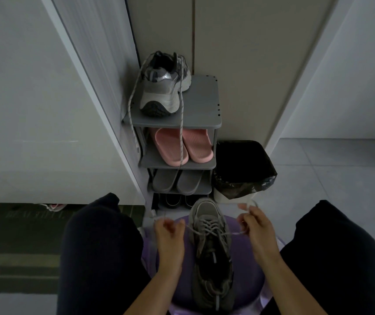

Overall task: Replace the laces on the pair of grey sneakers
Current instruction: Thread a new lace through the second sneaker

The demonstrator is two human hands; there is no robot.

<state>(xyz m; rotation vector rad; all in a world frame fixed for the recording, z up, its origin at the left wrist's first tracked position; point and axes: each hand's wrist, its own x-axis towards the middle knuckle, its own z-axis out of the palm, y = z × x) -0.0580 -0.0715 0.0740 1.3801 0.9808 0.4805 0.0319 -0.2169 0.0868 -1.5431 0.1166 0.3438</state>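
Note:
A grey sneaker (pixel 211 251) lies on a purple stool (pixel 248 280) between my knees, toe pointing away, with a grey lace (pixel 207 226) crossed through its eyelets. My left hand (pixel 169 233) pinches the left lace end out to the side. My right hand (pixel 255 228) pinches the right lace end, which loops up past its fingers. The second grey sneaker (pixel 161 87) lies tipped on its side on top of the grey shoe rack (pixel 202 112). Its speckled lace (pixel 181 137) hangs loose down over the shelves.
Pink slippers (pixel 184 145) and grey slippers (pixel 177 180) fill the rack's lower shelves, dark shoes at the bottom. A bin with a black bag (pixel 243 169) stands right of the rack. A dark doormat (pixel 18 242) lies on the left, tiled floor on the right.

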